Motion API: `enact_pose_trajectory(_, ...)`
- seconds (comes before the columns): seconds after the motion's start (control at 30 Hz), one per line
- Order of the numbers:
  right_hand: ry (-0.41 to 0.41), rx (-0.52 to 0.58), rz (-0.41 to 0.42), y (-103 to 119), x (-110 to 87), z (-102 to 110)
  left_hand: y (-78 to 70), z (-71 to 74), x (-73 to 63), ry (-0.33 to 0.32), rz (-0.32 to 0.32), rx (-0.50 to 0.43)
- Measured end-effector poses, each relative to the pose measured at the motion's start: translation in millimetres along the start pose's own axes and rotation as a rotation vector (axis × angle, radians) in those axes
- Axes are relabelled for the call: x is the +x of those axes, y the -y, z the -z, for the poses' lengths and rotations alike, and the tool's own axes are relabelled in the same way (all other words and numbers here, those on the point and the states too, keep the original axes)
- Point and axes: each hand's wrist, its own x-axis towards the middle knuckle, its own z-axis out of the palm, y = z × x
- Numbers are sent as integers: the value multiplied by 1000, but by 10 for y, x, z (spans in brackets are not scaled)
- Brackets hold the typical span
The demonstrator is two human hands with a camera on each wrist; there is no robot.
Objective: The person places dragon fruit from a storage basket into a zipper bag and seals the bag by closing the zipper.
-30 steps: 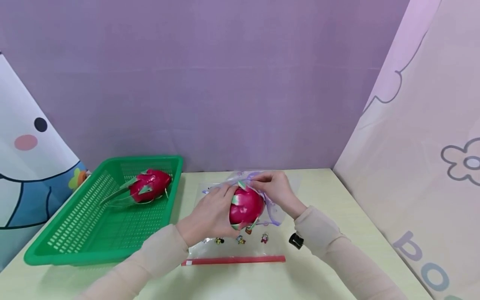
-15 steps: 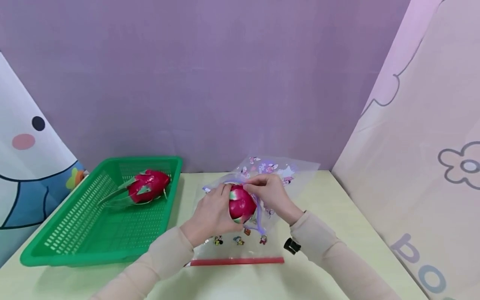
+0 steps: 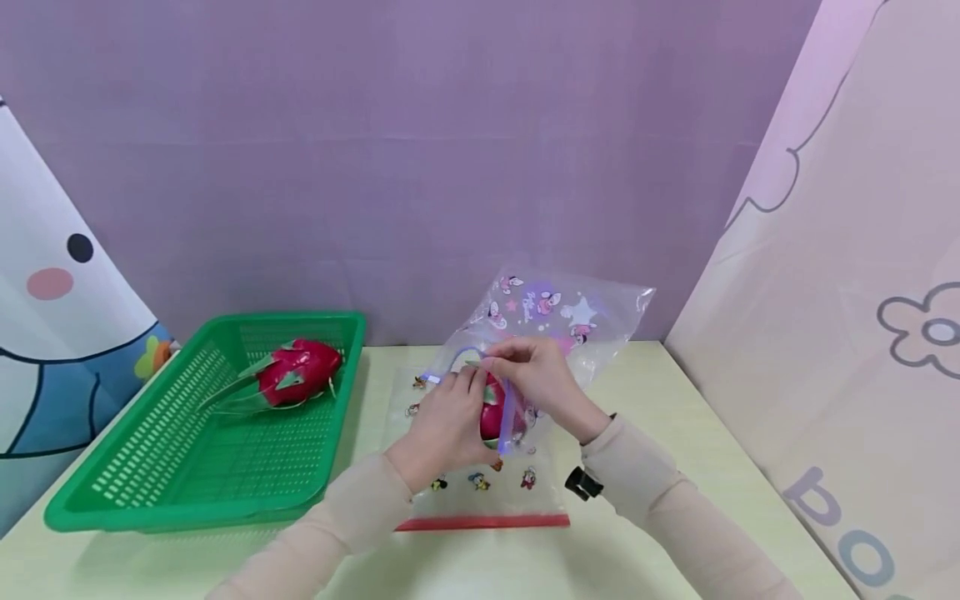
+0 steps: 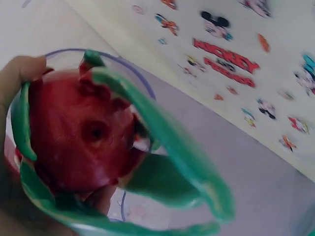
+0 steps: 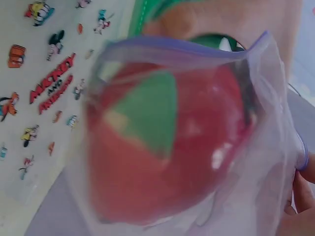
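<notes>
My left hand (image 3: 446, 421) grips a red dragon fruit (image 3: 491, 417) with green-tipped scales at mid-table. In the left wrist view its hollow-looking end and long green scales face the camera. Pinched at the rim by my right hand (image 3: 543, 379) is a clear zip bag (image 3: 543, 304) with a purple closure and pink cartoon prints. The bag's mouth goes round the fruit, and in the right wrist view much of the fruit (image 5: 197, 142) shows through the film. Beneath both hands a second clear bag (image 3: 517, 500) lies flat, with a red closure strip (image 3: 483, 523) and cartoon prints.
To the left stands a green perforated basket (image 3: 180, 512). Inside it lies another dragon fruit (image 3: 300, 371) with clear film around it. A black clip-like piece (image 3: 583, 483) sits by the right sleeve. Purple cloth (image 3: 480, 167) closes off the back.
The purple-edged bag has risen and spread open behind the hands. Its mouth has come over more of the dragon fruit as my left hand moved slightly right.
</notes>
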Motion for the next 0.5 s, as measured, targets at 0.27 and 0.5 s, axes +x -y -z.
enact_pose_trajectory(0.27, 112, 26, -23, -50, -66, -23, -44, -7, 25, -25, -10, -79)
enact_pose_trajectory(0.5, 35, -25, 25, -61, -65, -13, 1, -95, 33, 31, 36, -128)
